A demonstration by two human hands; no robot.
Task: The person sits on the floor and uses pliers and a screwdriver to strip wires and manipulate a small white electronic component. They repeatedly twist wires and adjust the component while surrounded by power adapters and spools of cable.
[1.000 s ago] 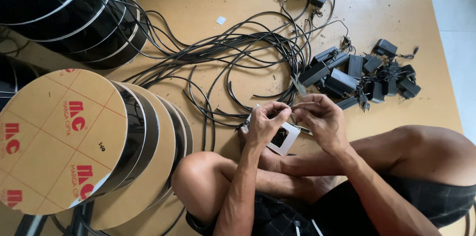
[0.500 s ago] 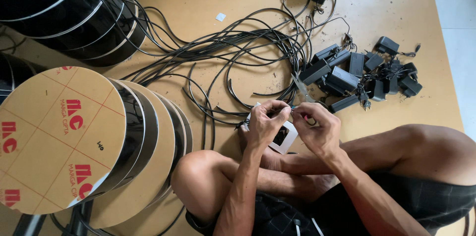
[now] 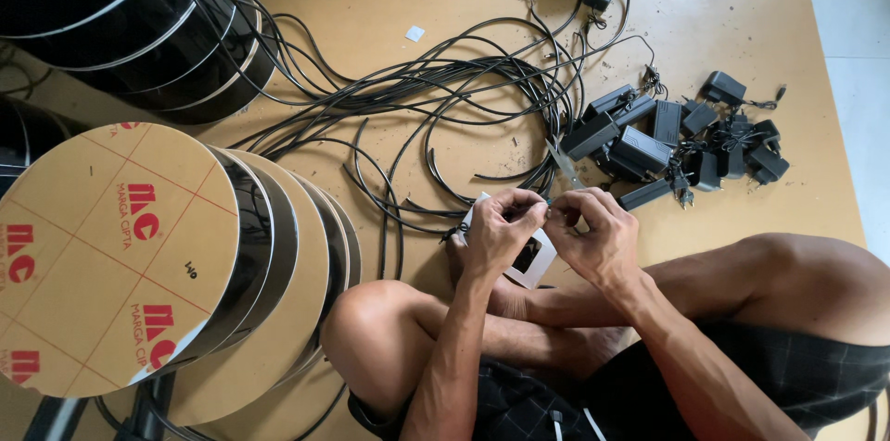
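We find the left hand [image 3: 491, 232] and right hand [image 3: 598, 237] raised close together above the crossed legs, fingers pressed together, both pinching one small cable end [image 3: 549, 204] between them; the piece is too small to identify. Its long axis runs left to right, from one hand to the other, and neither hand is nearer. Below the hands lies a white box with a dark window [image 3: 530, 260], partly covered. Loose black cables [image 3: 436, 116], thin, smooth and rubbery, sprawl over the brown fibreboard sheet [image 3: 742, 33]. Blocky matt black power adapters [image 3: 667, 140] lie beyond the right hand. Cardboard-faced cable reels [image 3: 120, 246] stand on the left
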